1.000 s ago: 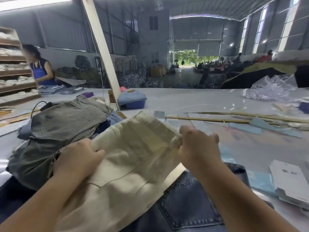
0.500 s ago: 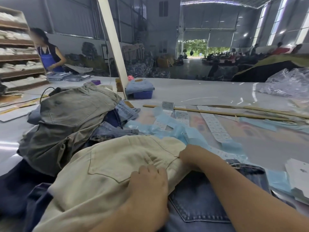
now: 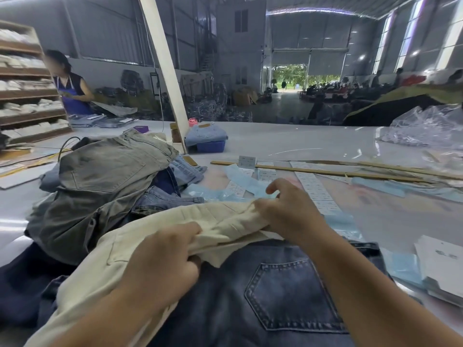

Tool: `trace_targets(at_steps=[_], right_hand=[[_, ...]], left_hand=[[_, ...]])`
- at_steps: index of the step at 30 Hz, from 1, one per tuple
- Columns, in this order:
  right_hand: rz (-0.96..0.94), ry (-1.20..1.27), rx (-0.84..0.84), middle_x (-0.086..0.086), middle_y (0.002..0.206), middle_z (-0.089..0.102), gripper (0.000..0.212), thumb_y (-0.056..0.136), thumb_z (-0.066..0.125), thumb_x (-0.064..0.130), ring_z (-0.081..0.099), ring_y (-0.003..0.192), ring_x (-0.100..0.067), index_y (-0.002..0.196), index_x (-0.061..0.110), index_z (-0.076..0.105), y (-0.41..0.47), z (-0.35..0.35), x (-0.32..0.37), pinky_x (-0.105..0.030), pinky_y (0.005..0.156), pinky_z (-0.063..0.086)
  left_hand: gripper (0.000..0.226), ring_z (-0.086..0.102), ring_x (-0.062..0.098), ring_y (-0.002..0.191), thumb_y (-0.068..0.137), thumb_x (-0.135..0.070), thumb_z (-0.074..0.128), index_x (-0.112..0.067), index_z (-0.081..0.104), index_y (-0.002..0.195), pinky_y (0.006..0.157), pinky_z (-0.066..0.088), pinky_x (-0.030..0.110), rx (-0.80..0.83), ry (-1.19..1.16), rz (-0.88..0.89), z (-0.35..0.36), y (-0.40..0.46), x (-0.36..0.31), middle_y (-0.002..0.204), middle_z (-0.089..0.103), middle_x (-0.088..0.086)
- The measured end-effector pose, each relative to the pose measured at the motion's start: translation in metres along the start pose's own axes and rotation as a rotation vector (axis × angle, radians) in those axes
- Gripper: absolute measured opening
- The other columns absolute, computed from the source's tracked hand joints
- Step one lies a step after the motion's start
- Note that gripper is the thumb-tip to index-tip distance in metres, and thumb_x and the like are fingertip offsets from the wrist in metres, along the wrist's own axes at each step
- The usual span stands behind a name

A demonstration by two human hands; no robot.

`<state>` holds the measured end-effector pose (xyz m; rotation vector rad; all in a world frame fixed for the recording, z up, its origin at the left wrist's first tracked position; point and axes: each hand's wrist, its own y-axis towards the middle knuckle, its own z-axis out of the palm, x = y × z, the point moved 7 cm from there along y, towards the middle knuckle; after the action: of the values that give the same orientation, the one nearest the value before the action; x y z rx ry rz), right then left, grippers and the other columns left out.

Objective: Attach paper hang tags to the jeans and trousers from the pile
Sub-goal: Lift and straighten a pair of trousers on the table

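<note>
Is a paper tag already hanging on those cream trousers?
No: both hands, left and right, just grip the bare cream trousers; no tag shows.

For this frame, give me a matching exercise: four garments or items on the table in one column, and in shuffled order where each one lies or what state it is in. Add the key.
Things:
1. cream trousers
2. dark blue jeans
3. grey-green trousers
4. folded light blue jeans

Places or states:
A. on top of the pile at the left
B. resting on a blue box by the white post
C. gripped by both the left hand and the right hand
D. spread flat, back pocket up, under the forearms

Pairs: 1-C, 2-D, 3-A, 4-B
</note>
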<state>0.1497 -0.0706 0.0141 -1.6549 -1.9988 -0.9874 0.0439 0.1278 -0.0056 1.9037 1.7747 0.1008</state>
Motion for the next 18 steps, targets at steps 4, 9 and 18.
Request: trace_targets(at_steps=[4, 9, 18], right_hand=[[0.206, 0.338, 0.267, -0.007, 0.132, 0.057, 0.063, 0.092, 0.047, 0.062, 0.053, 0.12, -0.025, 0.132, 0.014, 0.056, 0.006, 0.008, -0.009, -0.038, 0.103, 0.041], [0.286, 0.357, 0.428, 0.012, 0.099, 0.06, 0.036, 0.093, 0.047, 0.062, 0.058, 0.084, -0.008, 0.107, 0.031, 0.059, -0.009, 0.015, -0.026, -0.013, 0.067, 0.046], [0.146, -0.042, 0.509, 0.009, 0.117, 0.058, 0.078, 0.07, 0.074, 0.052, 0.057, 0.103, -0.013, 0.134, 0.024, 0.039, -0.026, 0.022, -0.041, -0.027, 0.076, 0.044]], left_hand=[[0.025, 0.058, 0.018, 0.059, 0.056, -0.019, 0.049, -0.015, 0.064, 0.075, 0.05, 0.052, 0.04, 0.053, -0.519, -0.146, -0.005, 0.0, 0.024, 0.062, 0.059, 0.006], [0.04, 0.054, 0.026, 0.062, 0.049, -0.002, 0.046, -0.01, 0.07, 0.08, 0.055, 0.046, 0.034, 0.11, -0.965, -0.286, 0.006, -0.001, 0.039, 0.069, 0.058, 0.02], [0.024, 0.055, 0.026, 0.058, 0.076, -0.019, 0.054, -0.006, 0.07, 0.087, 0.056, 0.039, 0.035, 0.105, -0.992, -0.422, 0.007, 0.004, 0.029, 0.067, 0.063, 0.012]])
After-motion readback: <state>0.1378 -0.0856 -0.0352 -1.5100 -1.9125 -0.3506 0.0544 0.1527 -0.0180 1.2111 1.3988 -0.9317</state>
